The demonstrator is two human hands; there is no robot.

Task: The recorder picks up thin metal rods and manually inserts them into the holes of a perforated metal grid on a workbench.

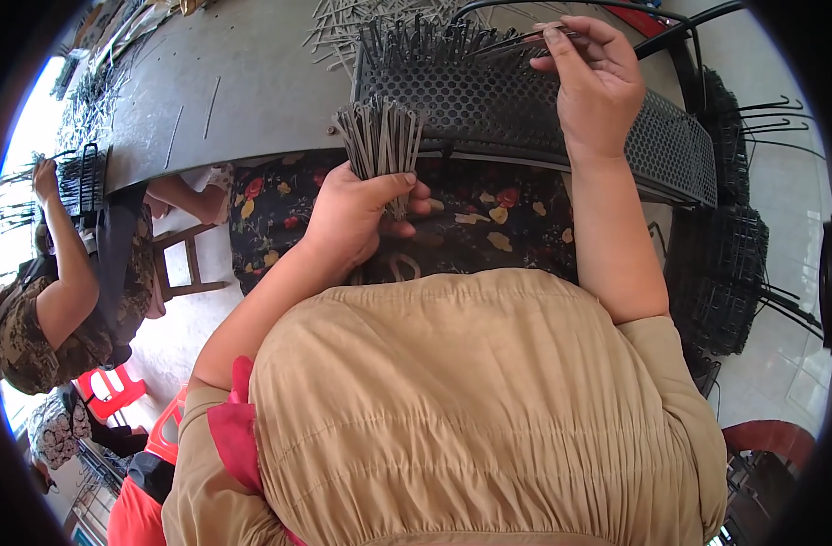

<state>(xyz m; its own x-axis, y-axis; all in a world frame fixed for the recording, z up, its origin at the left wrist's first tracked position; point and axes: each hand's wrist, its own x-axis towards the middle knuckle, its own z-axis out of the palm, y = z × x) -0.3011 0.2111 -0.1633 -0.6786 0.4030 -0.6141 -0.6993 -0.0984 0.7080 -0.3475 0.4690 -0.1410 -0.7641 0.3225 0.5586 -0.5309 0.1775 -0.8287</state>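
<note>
Eleven o'clock: gripping rod bundle (378, 136) in left hand (354, 207). Half past one: pinching rods (523, 41) in right hand (601, 98), near rack (675, 146).

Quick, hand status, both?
Left hand: closed around a bundle of thin grey rods.
Right hand: fingertips pinched on thin dark rods; exact count unclear.

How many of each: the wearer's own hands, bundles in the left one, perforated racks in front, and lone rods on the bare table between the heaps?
Left hand and right hand: 2
Bundle: 1
Rack: 1
Lone rods: 2
Total: 6
</note>
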